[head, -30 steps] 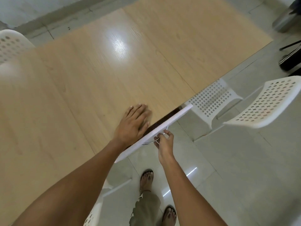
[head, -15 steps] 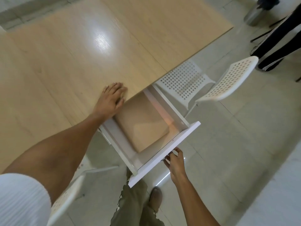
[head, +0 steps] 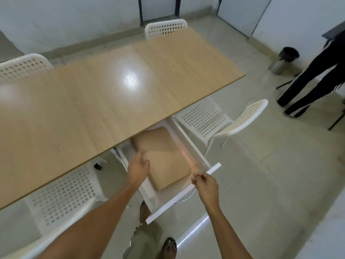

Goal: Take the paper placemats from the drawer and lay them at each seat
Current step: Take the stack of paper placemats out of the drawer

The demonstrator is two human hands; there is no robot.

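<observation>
Stack of tan paper placemats (head: 164,157): lay flat inside the pulled-out white drawer (head: 179,198), its far end tucked under the edge of the desk, its near corner close to the drawer front.

White drawer: stood open beneath the near edge of the long light-wood desk (head: 104,101), front panel angled toward the viewer.

Left hand (head: 138,170): reached into the drawer at the left edge of the stack, fingers spread and loose, touching or just above the top sheet; which could not be told. Nothing was clasped in it.

Right hand (head: 205,185): at the drawer's front panel, fingers curled closed over its top edge; the handle below was mostly hidden.

Desk top: bare wood with a bright light reflection near its middle.

White perforated plastic chairs: one at near left (head: 61,191), one at right just beside the drawer (head: 222,120), one at the far end (head: 166,28), one at far left (head: 22,66).

Grey tiled floor (head: 270,184): carried a dark-lined metal bin (head: 283,59) at far right, near the dark-trousered legs (head: 313,79) of a second person.
</observation>
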